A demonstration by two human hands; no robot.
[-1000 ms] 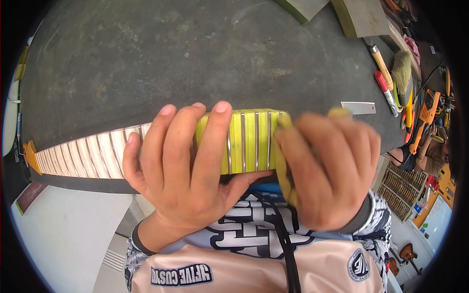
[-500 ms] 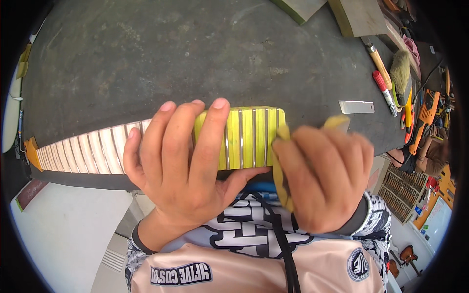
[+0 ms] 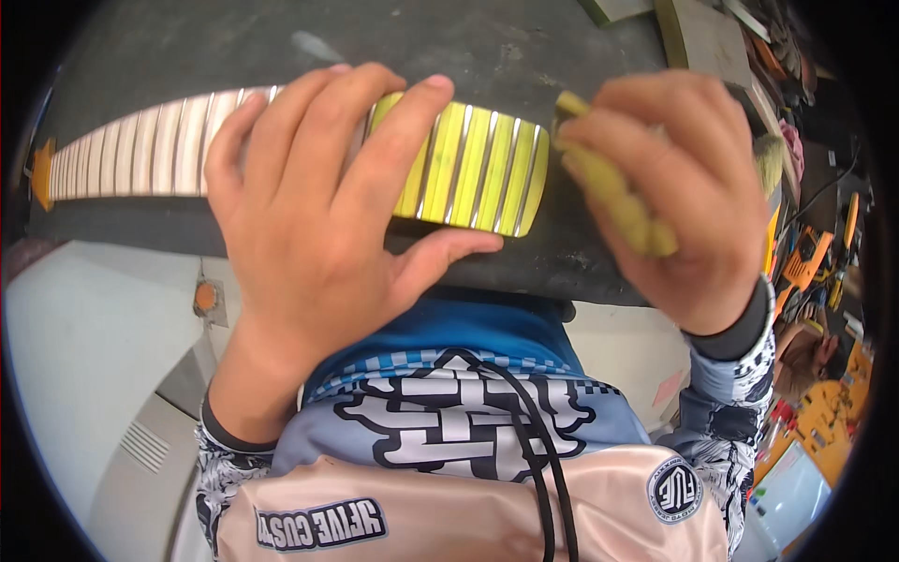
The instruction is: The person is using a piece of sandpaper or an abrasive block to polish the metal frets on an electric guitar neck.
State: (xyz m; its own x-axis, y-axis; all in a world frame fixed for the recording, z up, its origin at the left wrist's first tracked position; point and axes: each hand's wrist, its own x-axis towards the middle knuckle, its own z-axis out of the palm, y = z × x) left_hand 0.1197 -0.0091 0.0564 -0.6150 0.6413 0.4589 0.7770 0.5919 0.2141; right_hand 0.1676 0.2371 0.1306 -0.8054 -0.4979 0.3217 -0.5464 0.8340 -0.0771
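Note:
A guitar neck (image 3: 178, 145) lies along the dark bench, its metal frets running crosswise. Pale strips fill the gaps on its left part, and bright yellow-green ones cover the right end. Across its middle rests my left hand (image 3: 314, 187), fingers spread over the top and the thumb along the near edge, holding it. Off the neck's right end, my right hand (image 3: 688, 159) pinches a folded yellow piece (image 3: 618, 201) that looks like sandpaper, apart from the neck. An orange piece (image 3: 42, 176) sits at the neck's far left end.
Flat blocks (image 3: 712, 47) lie at the bench's (image 3: 524, 42) upper right. A fuzzy brush (image 3: 770, 164) is partly hidden behind my right hand. Beyond the bench's right edge are orange tools (image 3: 807, 258) and part of another person (image 3: 798, 361). A white curved surface (image 3: 103, 318) stands at lower left.
My right hand with the yellow piece has lifted away from the neck's right end, up and right. My left hand stays on the neck. The whole view has shifted, showing the neck higher.

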